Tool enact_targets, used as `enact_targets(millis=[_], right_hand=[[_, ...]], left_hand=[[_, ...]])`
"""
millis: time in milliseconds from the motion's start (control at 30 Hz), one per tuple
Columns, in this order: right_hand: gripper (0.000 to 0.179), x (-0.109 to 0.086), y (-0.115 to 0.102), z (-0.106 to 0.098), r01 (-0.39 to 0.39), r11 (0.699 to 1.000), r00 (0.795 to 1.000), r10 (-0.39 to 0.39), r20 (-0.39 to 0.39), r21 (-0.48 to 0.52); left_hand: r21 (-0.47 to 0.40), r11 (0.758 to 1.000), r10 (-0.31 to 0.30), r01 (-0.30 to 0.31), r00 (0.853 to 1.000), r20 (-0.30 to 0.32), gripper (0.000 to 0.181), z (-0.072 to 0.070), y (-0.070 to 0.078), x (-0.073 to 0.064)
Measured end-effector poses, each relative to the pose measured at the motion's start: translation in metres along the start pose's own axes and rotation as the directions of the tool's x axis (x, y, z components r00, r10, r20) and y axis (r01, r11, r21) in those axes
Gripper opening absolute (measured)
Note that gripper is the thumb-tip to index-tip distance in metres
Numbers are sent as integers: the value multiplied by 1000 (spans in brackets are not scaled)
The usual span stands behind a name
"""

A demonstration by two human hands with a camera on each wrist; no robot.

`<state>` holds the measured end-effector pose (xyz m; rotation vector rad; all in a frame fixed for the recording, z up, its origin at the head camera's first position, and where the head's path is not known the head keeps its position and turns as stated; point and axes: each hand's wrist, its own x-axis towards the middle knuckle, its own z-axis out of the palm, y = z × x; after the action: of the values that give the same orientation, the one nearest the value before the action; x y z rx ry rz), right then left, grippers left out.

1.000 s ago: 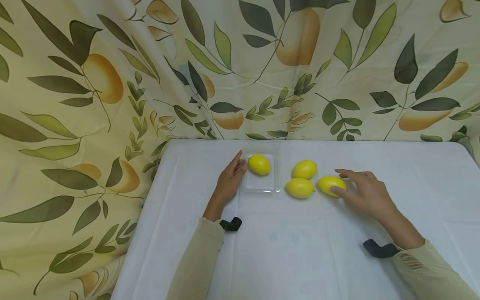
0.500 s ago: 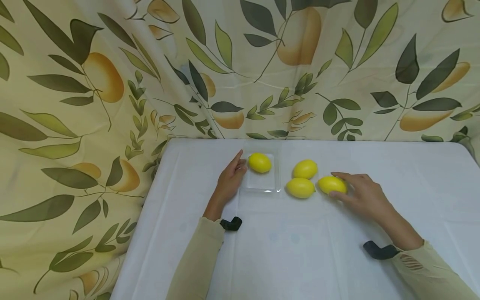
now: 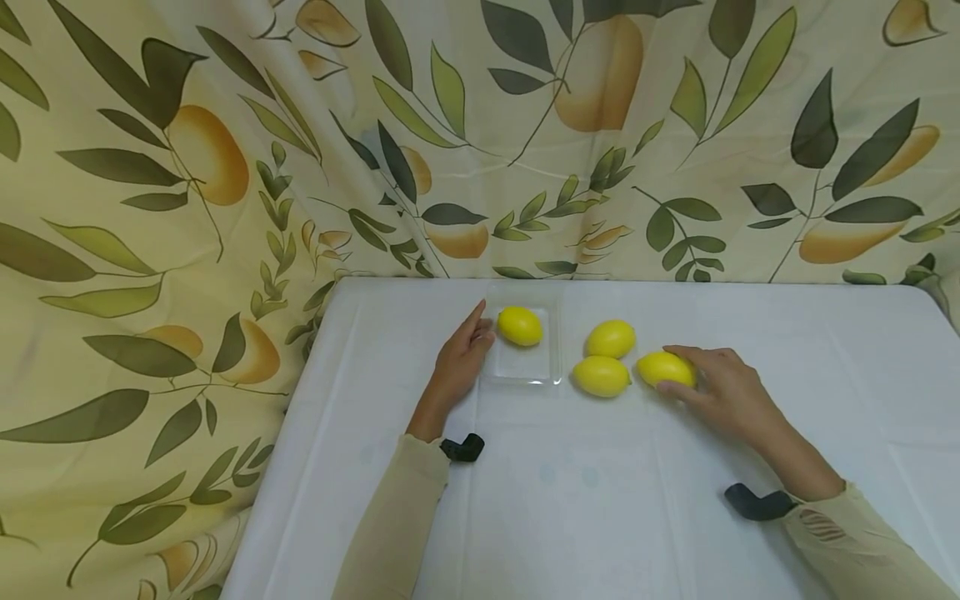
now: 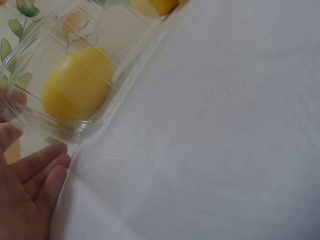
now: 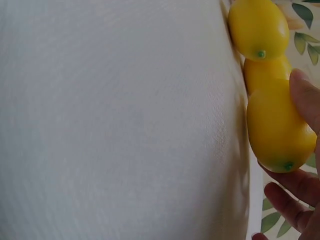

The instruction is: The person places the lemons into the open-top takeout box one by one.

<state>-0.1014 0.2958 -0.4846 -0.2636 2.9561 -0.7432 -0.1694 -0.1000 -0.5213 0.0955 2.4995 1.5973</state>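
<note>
A clear plastic container (image 3: 557,350) stands near the table's far edge with one yellow lemon (image 3: 520,326) inside. Along its left side rests my left hand (image 3: 463,354), fingers fairly straight; the left wrist view shows the fingertips (image 4: 60,150) right at the container's lower edge. To the right of the container, two lemons lie close together, a rear lemon (image 3: 611,339) and a front lemon (image 3: 601,376). Just beside them my right hand (image 3: 726,387) grips another lemon (image 5: 277,127) between thumb and fingers. That lemon has a green stem end facing the right wrist camera.
A white cloth covers the table (image 3: 585,508). Behind it and on the left hangs a curtain (image 3: 495,183) printed with leaves and fruit. Each wrist carries a black strap-on mount, the left mount (image 3: 463,448) and the right mount (image 3: 759,502).
My right hand's fingers have drawn in around the rightmost lemon, and the thumb has moved to its near side. The left hand, container and other lemons stay where they were.
</note>
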Motion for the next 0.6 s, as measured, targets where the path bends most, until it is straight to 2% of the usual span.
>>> enact_targets(millis=[333,600], right_hand=[[64,3,-12,-1,55,996,994,-49,-93,67],[59,21,-38,-6,93,988,984,-73,-163,120]], left_hand=[[8,1000,-7,7,1000,4,58,0,-2,0],[12,1000,-3,3,1000,2,57,0,-1,0]])
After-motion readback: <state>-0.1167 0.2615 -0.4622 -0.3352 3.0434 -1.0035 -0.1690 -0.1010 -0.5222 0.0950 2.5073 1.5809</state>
